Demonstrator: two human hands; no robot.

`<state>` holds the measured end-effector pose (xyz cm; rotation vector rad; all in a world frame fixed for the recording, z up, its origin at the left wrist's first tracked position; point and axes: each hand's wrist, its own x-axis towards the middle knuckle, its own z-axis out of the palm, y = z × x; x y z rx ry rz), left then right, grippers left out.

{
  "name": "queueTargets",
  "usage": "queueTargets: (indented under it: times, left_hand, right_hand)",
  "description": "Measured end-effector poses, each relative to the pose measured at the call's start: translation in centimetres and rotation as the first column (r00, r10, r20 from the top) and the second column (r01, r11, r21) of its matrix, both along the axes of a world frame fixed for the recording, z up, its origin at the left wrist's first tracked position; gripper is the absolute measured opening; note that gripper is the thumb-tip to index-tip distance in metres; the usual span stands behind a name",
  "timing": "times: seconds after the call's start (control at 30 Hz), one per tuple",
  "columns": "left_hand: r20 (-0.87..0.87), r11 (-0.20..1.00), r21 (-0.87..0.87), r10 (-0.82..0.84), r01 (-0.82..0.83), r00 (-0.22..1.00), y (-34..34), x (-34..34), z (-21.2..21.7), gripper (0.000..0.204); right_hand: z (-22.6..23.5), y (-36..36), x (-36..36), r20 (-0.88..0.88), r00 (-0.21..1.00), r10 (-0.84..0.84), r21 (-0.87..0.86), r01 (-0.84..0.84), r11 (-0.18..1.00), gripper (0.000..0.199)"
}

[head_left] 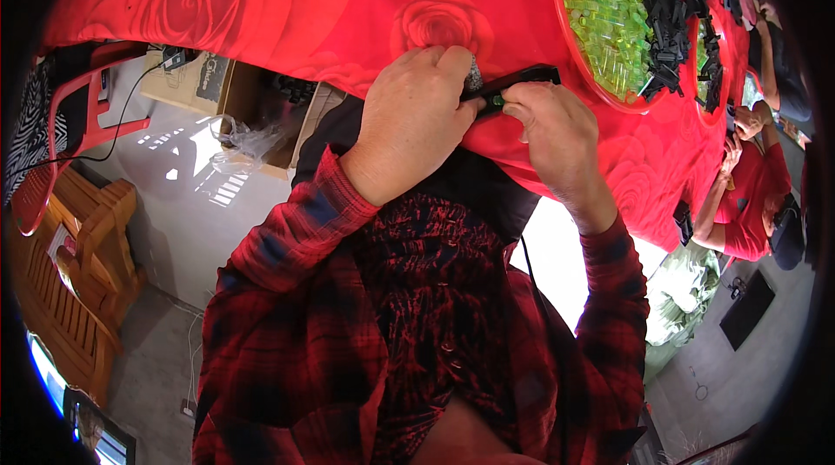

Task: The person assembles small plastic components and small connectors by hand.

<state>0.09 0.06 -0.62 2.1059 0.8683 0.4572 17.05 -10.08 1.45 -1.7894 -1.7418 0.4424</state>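
Close to the front edge of the red table, my left hand (413, 117) is closed on a long black plastic piece (532, 75), which sticks out to the right past its fingers. My right hand (557, 130) pinches a tiny green piece (497, 100) against the black piece's near side. Most of the green piece is hidden by the fingers. A speckled grey thing (474, 75) shows just beyond my left fingertips; its kind is unclear. At the far right, a red-rimmed tray (570, 39) bears many clear yellow-green small parts (606, 17) beside black strips (665, 26).
A second red tray (706, 117) adjoins the first. A co-worker in a red top (755, 204) handles something at the right; another person's arm (770, 65) shows farther back. Left of the table are a cardboard box (196, 86), a red chair (65, 108) and a wooden bench (74, 282).
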Motion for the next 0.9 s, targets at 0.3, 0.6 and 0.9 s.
queueTargets:
  times: [0.3,0.6,0.9]
  left_hand:
    - [-0.021,1.0,-0.001,0.004,-0.004,1.0,0.0,0.0,0.0,0.03]
    - [-0.005,1.0,-0.016,-0.025,0.025,1.0,0.0,-0.1,0.2,0.027]
    - [-0.023,0.994,0.018,-0.108,0.108,0.994,0.1,-1.0,0.9,0.024]
  right_hand:
    - [-0.7,0.0,-0.8,0.015,1.0,0.001,0.076,-0.003,0.997,0.021]
    - [0.2,-0.3,-0.9,0.078,0.997,0.005,-0.006,-0.005,1.0,0.017]
    - [2.0,0.1,6.2,-0.051,0.887,-0.46,0.122,0.463,0.878,0.015]
